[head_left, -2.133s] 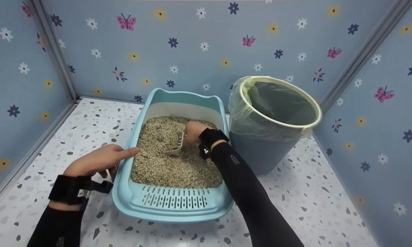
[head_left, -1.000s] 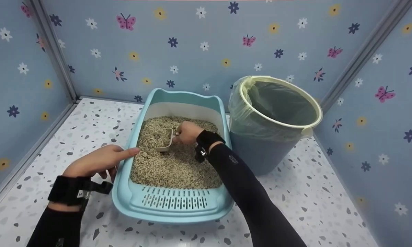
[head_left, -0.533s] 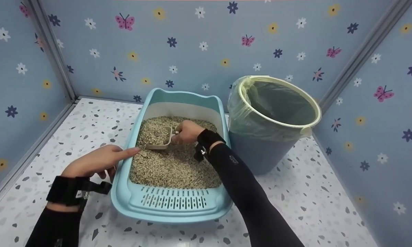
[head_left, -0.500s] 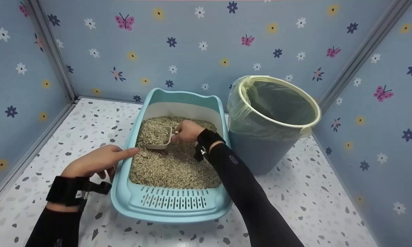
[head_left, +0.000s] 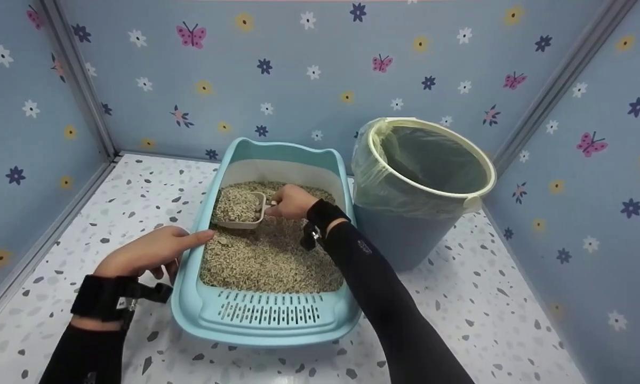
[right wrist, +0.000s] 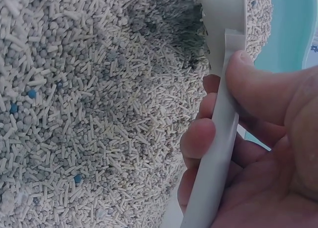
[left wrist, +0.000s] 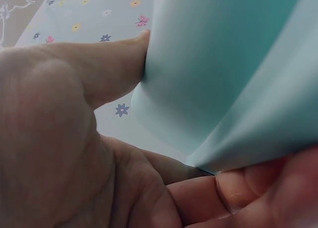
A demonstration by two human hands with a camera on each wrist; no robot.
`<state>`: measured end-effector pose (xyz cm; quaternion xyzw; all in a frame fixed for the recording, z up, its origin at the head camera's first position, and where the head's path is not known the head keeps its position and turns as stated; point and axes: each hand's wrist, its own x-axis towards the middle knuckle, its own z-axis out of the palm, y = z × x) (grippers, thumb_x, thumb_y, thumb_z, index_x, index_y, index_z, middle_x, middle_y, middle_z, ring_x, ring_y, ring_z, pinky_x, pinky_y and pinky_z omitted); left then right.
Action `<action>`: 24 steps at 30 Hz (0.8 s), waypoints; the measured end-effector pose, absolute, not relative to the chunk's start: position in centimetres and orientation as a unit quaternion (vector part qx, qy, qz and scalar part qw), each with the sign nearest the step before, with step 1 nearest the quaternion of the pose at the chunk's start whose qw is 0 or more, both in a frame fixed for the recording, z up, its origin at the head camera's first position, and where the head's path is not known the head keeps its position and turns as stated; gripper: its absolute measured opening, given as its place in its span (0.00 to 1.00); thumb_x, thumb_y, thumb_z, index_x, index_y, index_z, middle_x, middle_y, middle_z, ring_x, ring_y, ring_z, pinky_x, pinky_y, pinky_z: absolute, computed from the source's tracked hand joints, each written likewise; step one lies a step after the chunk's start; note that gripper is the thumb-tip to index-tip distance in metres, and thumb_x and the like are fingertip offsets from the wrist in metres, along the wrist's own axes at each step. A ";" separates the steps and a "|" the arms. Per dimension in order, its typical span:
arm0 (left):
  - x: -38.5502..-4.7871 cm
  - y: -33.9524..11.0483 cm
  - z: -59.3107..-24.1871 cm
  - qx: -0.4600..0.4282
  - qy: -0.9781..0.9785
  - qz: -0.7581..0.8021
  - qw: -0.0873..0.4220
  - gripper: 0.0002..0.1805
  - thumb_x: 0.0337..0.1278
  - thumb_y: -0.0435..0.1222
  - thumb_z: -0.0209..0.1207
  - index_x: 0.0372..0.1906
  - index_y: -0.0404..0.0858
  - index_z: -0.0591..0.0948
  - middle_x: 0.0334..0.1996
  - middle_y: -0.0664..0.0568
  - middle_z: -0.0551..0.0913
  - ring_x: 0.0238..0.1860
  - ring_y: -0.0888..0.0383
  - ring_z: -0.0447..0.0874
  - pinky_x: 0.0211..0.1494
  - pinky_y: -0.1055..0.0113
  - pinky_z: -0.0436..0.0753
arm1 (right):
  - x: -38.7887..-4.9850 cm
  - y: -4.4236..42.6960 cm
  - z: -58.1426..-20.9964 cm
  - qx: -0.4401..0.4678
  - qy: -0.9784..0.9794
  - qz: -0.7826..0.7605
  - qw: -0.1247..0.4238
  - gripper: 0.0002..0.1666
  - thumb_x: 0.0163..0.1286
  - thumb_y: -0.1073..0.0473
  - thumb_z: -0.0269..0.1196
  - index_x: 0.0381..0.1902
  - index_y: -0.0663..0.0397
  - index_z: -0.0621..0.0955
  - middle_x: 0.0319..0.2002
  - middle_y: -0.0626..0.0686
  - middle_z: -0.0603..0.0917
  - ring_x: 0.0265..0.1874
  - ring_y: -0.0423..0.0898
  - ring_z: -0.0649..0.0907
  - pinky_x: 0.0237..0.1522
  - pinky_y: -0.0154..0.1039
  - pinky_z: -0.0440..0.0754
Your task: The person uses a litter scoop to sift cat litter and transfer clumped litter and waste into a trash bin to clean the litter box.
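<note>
The right hand (head_left: 292, 202) gripped the scoop (head_left: 240, 225), heaped with pellets (head_left: 272, 266), inside the blue tray (head_left: 269, 336). The left hand (head_left: 149, 249) clasped the tray's left edge; a bin (head_left: 386, 234) stood beside the right one.

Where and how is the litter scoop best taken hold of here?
Probably by its long, straight handle, coming from the person's right: it points that way, while the head, heaped with litter, faces the left wall of the litter tray. Thumb on one side, fingers curled round the other, as the right hand does, suits its slimness.
</note>
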<state>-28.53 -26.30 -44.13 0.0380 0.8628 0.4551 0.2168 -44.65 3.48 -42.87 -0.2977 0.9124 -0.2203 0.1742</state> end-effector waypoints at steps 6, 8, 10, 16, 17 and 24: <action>-28.5 -26.3 -44.2 0.035 0.863 0.456 0.216 0.40 0.81 0.69 0.52 0.53 0.32 0.80 0.27 0.45 0.88 0.23 0.50 0.89 0.24 0.61 0.83 | -44.6 3.8 -42.4 -0.289 0.912 -0.236 0.170 0.32 0.85 0.53 0.68 0.20 0.46 0.67 0.18 0.43 0.62 0.18 0.40 0.61 0.29 0.35 0.61; -28.5 -26.2 -44.2 0.036 0.864 0.454 0.215 0.40 0.81 0.70 0.52 0.53 0.33 0.80 0.28 0.45 0.87 0.23 0.51 0.88 0.24 0.61 0.83 | -44.5 3.9 -42.3 -0.289 0.913 -0.239 0.165 0.32 0.85 0.53 0.68 0.20 0.46 0.67 0.18 0.42 0.62 0.18 0.39 0.62 0.29 0.34 0.61; -28.5 -26.2 -44.1 0.036 0.865 0.452 0.213 0.40 0.81 0.70 0.52 0.53 0.33 0.80 0.29 0.45 0.87 0.23 0.51 0.87 0.24 0.61 0.83 | -44.5 4.1 -42.1 -0.289 0.914 -0.239 0.157 0.31 0.85 0.54 0.68 0.20 0.46 0.68 0.18 0.42 0.62 0.18 0.39 0.62 0.29 0.34 0.61; -28.4 -26.1 -44.0 0.036 0.863 0.455 0.215 0.40 0.81 0.70 0.53 0.52 0.33 0.80 0.26 0.48 0.84 0.23 0.53 0.86 0.24 0.63 0.82 | -44.1 4.8 -41.5 -0.278 0.917 -0.246 0.148 0.33 0.84 0.55 0.68 0.18 0.46 0.67 0.16 0.41 0.61 0.17 0.38 0.60 0.28 0.34 0.60; -28.4 -26.1 -43.9 0.035 0.863 0.456 0.216 0.39 0.81 0.70 0.53 0.52 0.33 0.80 0.25 0.48 0.83 0.23 0.53 0.86 0.23 0.63 0.82 | -44.0 4.9 -41.4 -0.275 0.917 -0.249 0.148 0.33 0.84 0.55 0.69 0.17 0.46 0.67 0.16 0.41 0.61 0.17 0.38 0.60 0.28 0.34 0.60; -28.3 -26.1 -44.0 0.033 0.861 0.458 0.221 0.40 0.80 0.70 0.53 0.53 0.33 0.80 0.28 0.46 0.87 0.23 0.52 0.87 0.25 0.61 0.85 | -43.0 5.8 -41.1 -0.258 0.917 -0.272 0.136 0.34 0.83 0.55 0.69 0.16 0.45 0.66 0.15 0.40 0.60 0.16 0.38 0.59 0.27 0.34 0.58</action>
